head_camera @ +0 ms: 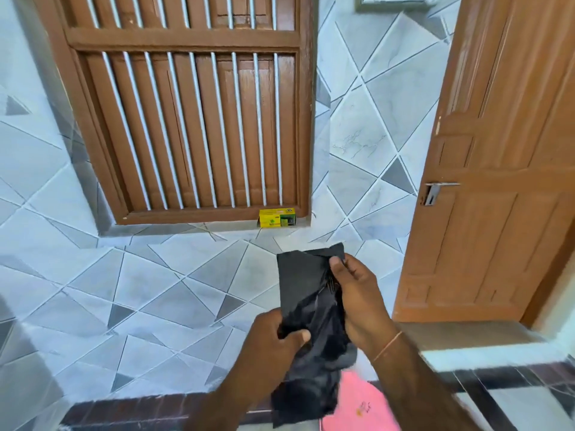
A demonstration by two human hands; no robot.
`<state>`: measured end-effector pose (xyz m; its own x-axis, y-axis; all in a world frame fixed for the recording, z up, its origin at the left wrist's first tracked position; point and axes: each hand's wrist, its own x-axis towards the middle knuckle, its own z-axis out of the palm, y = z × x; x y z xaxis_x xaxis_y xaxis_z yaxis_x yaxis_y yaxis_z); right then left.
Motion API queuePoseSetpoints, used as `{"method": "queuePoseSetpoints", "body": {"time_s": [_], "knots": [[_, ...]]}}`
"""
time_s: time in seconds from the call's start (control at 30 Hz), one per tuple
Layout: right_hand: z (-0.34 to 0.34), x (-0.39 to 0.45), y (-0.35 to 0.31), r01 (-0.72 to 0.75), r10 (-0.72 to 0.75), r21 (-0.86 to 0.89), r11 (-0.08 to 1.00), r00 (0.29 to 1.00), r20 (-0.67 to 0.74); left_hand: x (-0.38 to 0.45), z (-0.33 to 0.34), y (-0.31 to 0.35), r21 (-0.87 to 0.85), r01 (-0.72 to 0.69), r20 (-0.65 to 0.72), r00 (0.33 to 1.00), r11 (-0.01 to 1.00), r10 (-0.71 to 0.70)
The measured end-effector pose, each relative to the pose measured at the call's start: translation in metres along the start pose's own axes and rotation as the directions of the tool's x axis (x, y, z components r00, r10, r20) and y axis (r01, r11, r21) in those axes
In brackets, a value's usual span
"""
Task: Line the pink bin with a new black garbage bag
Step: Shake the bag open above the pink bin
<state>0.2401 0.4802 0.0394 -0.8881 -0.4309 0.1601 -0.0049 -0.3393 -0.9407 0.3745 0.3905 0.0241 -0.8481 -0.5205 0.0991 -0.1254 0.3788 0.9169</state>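
Two hands on one folded black garbage bag [306,306] right now, held up in front of the tiled wall and directly above the pink bin [357,402], which only peeks in below the bag. The left hand [273,340] has its thumb and fingers curled round the bag's lower-middle part, pinching it firm. The right hand [357,293] sits higher up along the bag's right edge, fingertips curled onto the plastic near the top corner, like it's picking at a layer.

So the bag's not opened out yet, I'd say this is the unfolding bit. Best way imo: keep the lower pinch steady as an anchor, peel the top fold away with the upper fingers, then let the length drop toward the bin. Find the open mouth before going near the rim; rubbing the layers between thumb and finger usually splits them. Thin plastic clings and tears, so no yanking.
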Motion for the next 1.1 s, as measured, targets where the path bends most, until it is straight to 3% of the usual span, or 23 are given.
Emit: {"method": "queuePoseSetpoints", "body": {"time_s": [0.1,0.2,0.3,0.47,0.53,0.6,0.67,0.73,0.83,1.03,1.1], "knots": [[-0.008,-0.052,0.001,-0.193,0.187,0.057,0.98,0.978,0.093,-0.028,-0.01,-0.006,-0.208,0.076,-0.099,0.99,0.975,-0.099],[-0.014,-0.123,0.023,-0.336,0.329,-0.013,0.942,0.913,0.241,-0.051,-0.022,-0.007,-0.51,0.149,-0.09,0.97,0.847,-0.224],[-0.016,-0.188,0.038,-0.399,0.407,-0.098,0.911,0.842,0.353,-0.075,-0.028,-0.003,-0.617,0.145,-0.112,0.957,0.774,-0.268],[-0.027,-0.222,0.035,-0.402,0.437,-0.195,0.895,0.877,0.199,-0.091,-0.044,-0.005,-0.776,0.09,-0.138,0.942,0.624,-0.306],[-0.028,-0.222,0.028,-0.399,0.425,-0.174,0.9,0.892,0.151,-0.101,-0.044,-0.007,-0.815,0.092,-0.068,0.965,0.571,-0.254],[-0.027,-0.215,0.016,-0.388,0.4,-0.121,0.914,0.912,0.09,-0.12,-0.03,-0.005,-0.791,0.175,0.076,0.979,0.586,-0.191],[-0.03,-0.207,0.004,-0.352,0.355,-0.081,0.933,0.935,0.027,-0.142,-0.01,-0.003,-0.696,0.273,0.203,0.962,0.665,-0.182],[-0.036,-0.202,-0.007,-0.34,0.34,-0.036,0.94,0.94,-0.012,-0.154,0.01,-0.003,-0.619,0.341,0.226,0.94,0.708,-0.255],[-0.052,-0.199,-0.02,-0.33,0.331,0.016,0.944,0.943,-0.025,-0.159,0.034,0.004,-0.62,0.327,0.118,0.938,0.713,-0.327],[-0.105,-0.202,-0.023,-0.468,0.456,0.033,0.883,0.873,0.172,-0.154,0.065,0.024,-0.54,0.157,-0.142,0.951,0.827,-0.273],[-0.113,-0.207,-0.019,-0.474,0.464,0.052,0.879,0.875,0.137,-0.152,0.074,0.03,-0.508,0.138,-0.181,0.948,0.85,-0.262]]}}
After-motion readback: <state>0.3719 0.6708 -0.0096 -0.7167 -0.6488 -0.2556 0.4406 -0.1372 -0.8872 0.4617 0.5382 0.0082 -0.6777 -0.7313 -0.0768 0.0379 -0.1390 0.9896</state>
